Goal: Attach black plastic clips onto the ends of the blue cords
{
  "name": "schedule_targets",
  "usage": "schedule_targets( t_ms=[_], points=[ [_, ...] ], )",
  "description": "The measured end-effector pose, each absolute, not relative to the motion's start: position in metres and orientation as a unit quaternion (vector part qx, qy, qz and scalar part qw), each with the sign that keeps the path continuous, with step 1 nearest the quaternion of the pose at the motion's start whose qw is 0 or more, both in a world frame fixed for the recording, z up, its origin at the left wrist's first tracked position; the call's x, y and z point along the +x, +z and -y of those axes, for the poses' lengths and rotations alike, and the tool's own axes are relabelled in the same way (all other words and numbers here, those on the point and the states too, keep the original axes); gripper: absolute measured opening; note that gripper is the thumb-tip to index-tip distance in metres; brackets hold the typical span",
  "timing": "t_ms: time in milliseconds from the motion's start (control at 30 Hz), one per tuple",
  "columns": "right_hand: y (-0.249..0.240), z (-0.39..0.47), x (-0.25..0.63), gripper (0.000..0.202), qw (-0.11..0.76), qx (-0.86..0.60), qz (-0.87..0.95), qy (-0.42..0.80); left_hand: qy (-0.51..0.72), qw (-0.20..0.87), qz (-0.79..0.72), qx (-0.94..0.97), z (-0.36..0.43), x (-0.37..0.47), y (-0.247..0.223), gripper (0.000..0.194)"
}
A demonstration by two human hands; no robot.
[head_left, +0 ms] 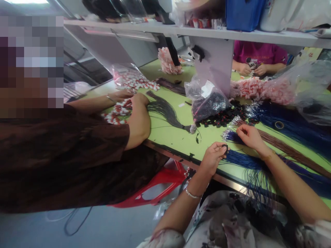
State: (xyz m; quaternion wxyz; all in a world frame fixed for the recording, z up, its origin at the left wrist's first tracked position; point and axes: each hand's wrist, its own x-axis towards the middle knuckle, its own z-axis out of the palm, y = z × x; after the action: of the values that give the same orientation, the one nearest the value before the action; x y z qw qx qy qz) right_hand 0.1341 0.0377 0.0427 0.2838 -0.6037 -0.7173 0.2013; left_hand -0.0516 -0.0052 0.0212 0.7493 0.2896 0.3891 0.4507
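My left hand pinches a small black connector near the table's front edge. To its right, my right hand is closed over the tips of a blue wire bundle; whether a single wire is between its fingers is too small to tell. Blue wires lie below that hand and hang over the edge. A brown wire bundle runs off to the right beneath my right forearm. Behind my hands is a pile of black connectors.
A co-worker's arm reaches over red and white parts at left. Grey wires lie on the green table. A plastic bag stands by the divider. Another person's hands work opposite. A red stool stands below.
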Motion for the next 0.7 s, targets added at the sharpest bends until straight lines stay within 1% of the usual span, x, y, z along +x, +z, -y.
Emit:
schedule_targets(
  t_ms=[67,133,200,267,333,467,600,700],
  points=[
    [0.040,-0.064,0.139,0.017,0.186,-0.667,0.703,0.166,0.447,0.751,-0.387,0.292,0.004,-0.050,0.022,0.036],
    [0.034,-0.082,0.137,0.014,0.107,-0.708,0.684,0.142,0.446,0.753,-0.387,0.292,0.003,-0.049,0.022,0.036],
    [0.027,-0.092,0.132,0.016,0.064,-0.724,0.676,0.119,0.445,0.754,-0.386,0.290,0.003,-0.049,0.021,0.036],
    [0.022,-0.096,0.129,0.018,0.049,-0.719,0.685,0.106,0.443,0.755,-0.388,0.289,0.003,-0.050,0.020,0.036],
    [0.018,-0.098,0.131,0.019,0.057,-0.705,0.697,0.112,0.441,0.755,-0.391,0.287,0.003,-0.051,0.019,0.036],
    [0.014,-0.102,0.142,0.016,0.146,-0.689,0.686,0.181,0.434,0.763,-0.387,0.284,0.003,-0.051,0.015,0.037],
    [0.015,-0.100,0.148,0.017,0.199,-0.663,0.683,0.233,0.439,0.768,-0.374,0.277,0.002,-0.049,0.014,0.035],
    [0.022,-0.089,0.148,0.017,0.283,-0.596,0.691,0.295,0.455,0.767,-0.365,0.266,0.001,-0.049,0.015,0.032]
  ],
)
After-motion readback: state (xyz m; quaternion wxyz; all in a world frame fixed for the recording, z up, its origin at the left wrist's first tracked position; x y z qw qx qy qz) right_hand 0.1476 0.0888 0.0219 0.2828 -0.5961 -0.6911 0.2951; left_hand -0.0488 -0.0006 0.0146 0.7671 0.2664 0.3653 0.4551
